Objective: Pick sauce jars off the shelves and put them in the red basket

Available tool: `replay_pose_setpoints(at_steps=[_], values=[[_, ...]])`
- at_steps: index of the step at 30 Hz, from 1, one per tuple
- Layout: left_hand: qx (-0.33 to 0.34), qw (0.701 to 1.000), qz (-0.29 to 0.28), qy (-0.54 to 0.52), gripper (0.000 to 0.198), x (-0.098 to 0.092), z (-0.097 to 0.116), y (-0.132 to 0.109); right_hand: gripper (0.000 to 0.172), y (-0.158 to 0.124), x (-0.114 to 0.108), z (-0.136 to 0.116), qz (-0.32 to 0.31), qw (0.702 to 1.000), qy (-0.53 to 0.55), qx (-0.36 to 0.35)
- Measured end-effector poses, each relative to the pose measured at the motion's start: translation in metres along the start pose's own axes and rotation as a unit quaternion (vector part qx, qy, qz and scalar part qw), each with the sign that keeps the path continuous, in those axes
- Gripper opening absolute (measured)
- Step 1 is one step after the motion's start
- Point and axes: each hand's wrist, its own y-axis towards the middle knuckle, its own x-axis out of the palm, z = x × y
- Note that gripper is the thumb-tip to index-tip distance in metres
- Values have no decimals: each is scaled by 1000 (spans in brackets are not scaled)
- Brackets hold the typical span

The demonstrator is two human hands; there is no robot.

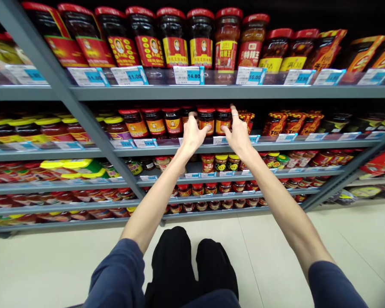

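Both hands reach to the second shelf, one on each side of two small red-lidded sauce jars standing side by side. My left hand [193, 133] grips the left sauce jar [206, 114], its thumb across the front label and its fingers along the left side. My right hand [240, 133] holds the right sauce jar [223, 115] in the same way, thumb on the front and fingers stretched along the right side. The fingertips behind the jars are partly hidden. Left of my left hand stand more red-lidded jars [173, 122] with orange labels.
Above is a shelf edge [218, 92] bearing tall sauce jars [176, 38] and price tags [188, 75]. Orange sauce pouches [295, 123] stand farther right. A slanting grey post [93, 119] divides the bays at left. Lower shelves hold several rows of small jars [208, 162].
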Motion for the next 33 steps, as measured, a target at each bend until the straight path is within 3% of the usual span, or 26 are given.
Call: replay_pose_setpoints(at_steps=[6, 8, 11, 13, 15, 22, 28, 30, 33], values=[[36, 999, -5, -4, 59, -3, -4, -9, 76, -9, -3, -15, 9, 999, -49, -9], [74, 996, 41, 35, 56, -8, -1, -21, 67, -19, -10, -24, 35, 997, -69, -24], [147, 980, 100, 92, 31, -16, 6, -43, 50, -36, -24, -28, 88, 993, -62, -43], [189, 974, 68, 109, 16, -18, 9, -54, 41, -45, -30, -23, 95, 994, -38, -33], [203, 973, 28, 110, 14, -16, 10, -57, 34, -48, -30, -16, 76, 997, -19, 1], [102, 985, 86, 109, 17, -11, 6, -45, 42, -29, -10, -16, 29, 991, -51, 122], [-19, 973, 13, 231, 40, -16, 10, -35, 35, -20, -5, -20, 11, 987, -37, 157], [-30, 968, 2, 248, 40, -18, 11, -34, 35, -22, -8, -20, 5, 987, -25, 159], [1, 969, 36, 244, 37, -19, 12, -41, 34, -32, -18, -21, 13, 988, 4, 154]])
